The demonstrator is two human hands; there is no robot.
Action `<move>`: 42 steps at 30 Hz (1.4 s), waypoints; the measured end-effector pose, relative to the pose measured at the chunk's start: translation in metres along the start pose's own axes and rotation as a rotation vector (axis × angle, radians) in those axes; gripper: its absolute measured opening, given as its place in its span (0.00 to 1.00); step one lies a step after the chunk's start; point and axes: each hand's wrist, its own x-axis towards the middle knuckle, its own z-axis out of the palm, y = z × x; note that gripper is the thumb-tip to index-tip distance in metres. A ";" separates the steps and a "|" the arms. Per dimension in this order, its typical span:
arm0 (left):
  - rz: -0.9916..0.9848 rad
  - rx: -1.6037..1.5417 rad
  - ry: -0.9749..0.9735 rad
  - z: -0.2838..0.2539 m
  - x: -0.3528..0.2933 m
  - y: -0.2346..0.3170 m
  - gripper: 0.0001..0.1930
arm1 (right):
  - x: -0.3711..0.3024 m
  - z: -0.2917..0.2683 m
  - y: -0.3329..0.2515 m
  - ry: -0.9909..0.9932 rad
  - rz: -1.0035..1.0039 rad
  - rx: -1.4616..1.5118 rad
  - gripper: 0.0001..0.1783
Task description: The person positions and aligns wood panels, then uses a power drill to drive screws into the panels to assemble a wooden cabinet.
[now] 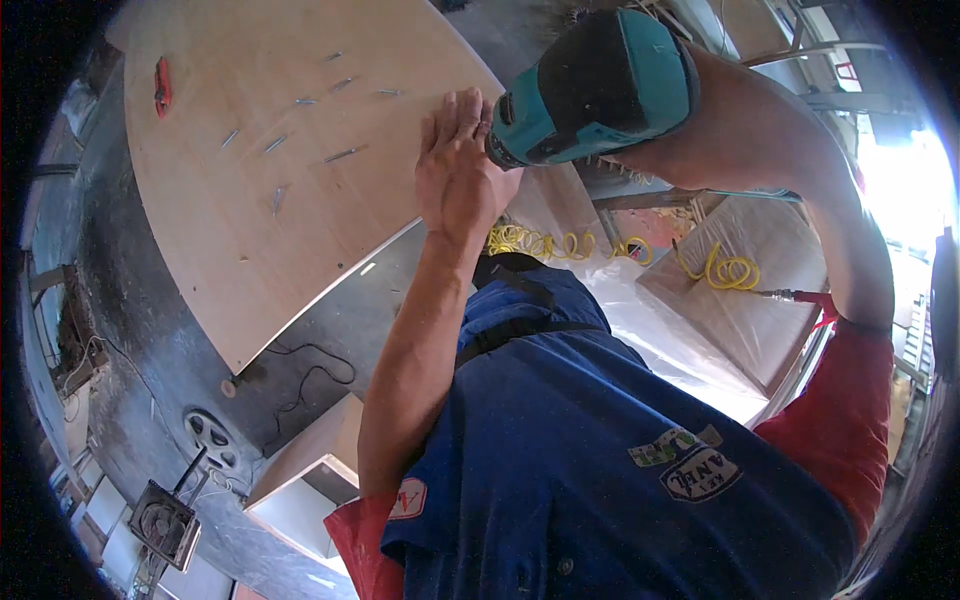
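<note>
A teal and black cordless drill (600, 85) is in my right hand (660, 150), whose fingers are mostly hidden behind its body. The drill's nose points left and down, close against my left hand (462, 180). That hand lies on the edge of a large light wooden panel (260, 240), fingers stretched out. Its thumb side and the drill's tip hide each other, so I cannot see a bit or a screw there. Several loose silver screws (340, 155) are scattered over the panel. Near its far left edge lies a red hand tool (162, 87), perhaps a cutter.
At right, a yellow coiled air hose (735, 272) lies over a plastic-wrapped panel (740, 320). Below the wooden panel, a dark cable (315, 370) runs across the grey floor. A white-edged open box (300, 500), a spoked wheel (210, 438) and a dark fan-like object (160, 525) stand at lower left.
</note>
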 end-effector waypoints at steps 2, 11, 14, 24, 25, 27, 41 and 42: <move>0.015 -0.005 0.037 0.001 0.001 -0.002 0.29 | 0.000 -0.001 -0.003 -0.001 -0.001 -0.001 0.25; 0.180 -0.116 -0.312 -0.037 0.027 -0.019 0.29 | -0.008 -0.009 -0.007 -0.017 0.028 0.054 0.25; 0.287 -0.184 -0.679 -0.062 0.072 -0.047 0.28 | -0.003 0.001 0.007 0.003 -0.184 -0.036 0.23; 0.629 -0.063 -1.043 -0.014 0.144 -0.047 0.26 | -0.032 0.008 0.035 0.039 -0.230 -0.043 0.21; 0.653 -0.056 -1.028 -0.009 0.143 -0.044 0.26 | -0.035 0.008 0.037 0.041 -0.223 -0.029 0.20; 0.686 -0.047 -0.988 -0.001 0.137 -0.041 0.25 | -0.042 0.012 0.038 0.048 -0.207 -0.013 0.20; 0.781 -0.072 -0.734 0.013 0.109 -0.028 0.22 | -0.058 0.030 0.046 0.042 -0.101 -0.062 0.20; 0.793 -0.074 -0.720 0.013 0.108 -0.028 0.22 | -0.058 0.031 0.047 0.038 -0.100 -0.073 0.20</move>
